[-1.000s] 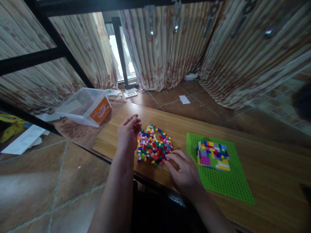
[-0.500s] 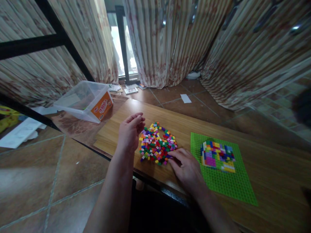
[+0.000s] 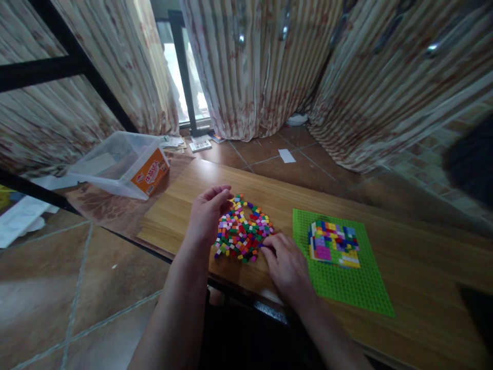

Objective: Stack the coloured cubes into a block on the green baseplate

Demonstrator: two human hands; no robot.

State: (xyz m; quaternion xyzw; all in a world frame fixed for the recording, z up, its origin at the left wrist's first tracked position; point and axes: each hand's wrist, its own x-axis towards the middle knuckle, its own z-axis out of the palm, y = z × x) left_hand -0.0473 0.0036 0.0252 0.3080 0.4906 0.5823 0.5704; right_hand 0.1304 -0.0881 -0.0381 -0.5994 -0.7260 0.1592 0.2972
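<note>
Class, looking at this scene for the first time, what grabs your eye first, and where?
Probably the heap of tiny coloured bricks, spread on the wooden table between the left hand and the right hand. Then the bright green baseplate to its right, bearing a multicoloured brick block. Beyond the table's left end sits a clear box with an orange label.

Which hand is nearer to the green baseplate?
Right. The right hand is just left of the green baseplate, beside its edge. The left hand is farther off, at the left side of the loose bricks, which lie between it and the baseplate.
</note>
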